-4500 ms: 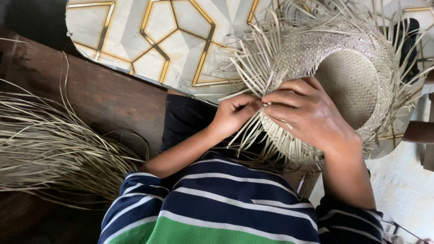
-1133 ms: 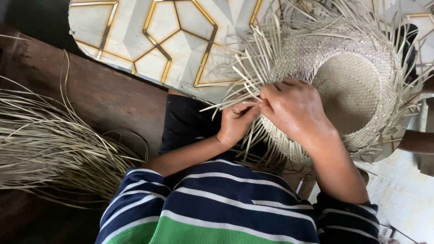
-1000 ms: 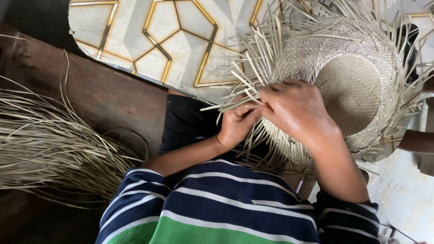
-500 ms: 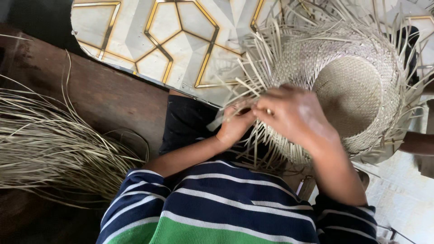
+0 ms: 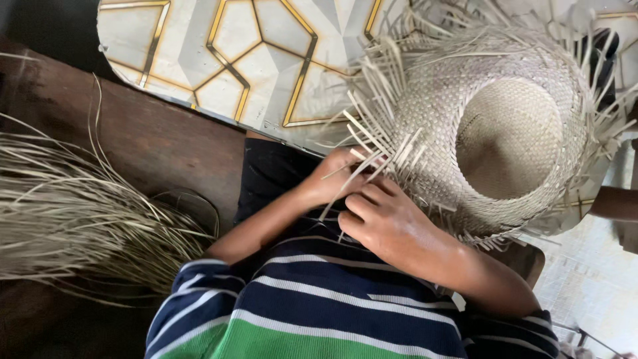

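The person is holding an unfinished woven straw hat (image 5: 492,126), which is lying crown-up in the upper right of the frame, its brim edge bristling with loose strips (image 5: 382,149). The left hand (image 5: 332,178), at the centre of the frame, is pinching several of these strips at the lower left brim edge, fingers closed on them. The right hand (image 5: 389,223), just below and touching the brim, is curling narrow around the same strips, knuckles facing the camera. A bundle of loose straw (image 5: 73,219) is lying on the dark wooden bench (image 5: 159,143) at the left of the frame. A tiled floor (image 5: 259,60) with gold lines is showing at the top centre.
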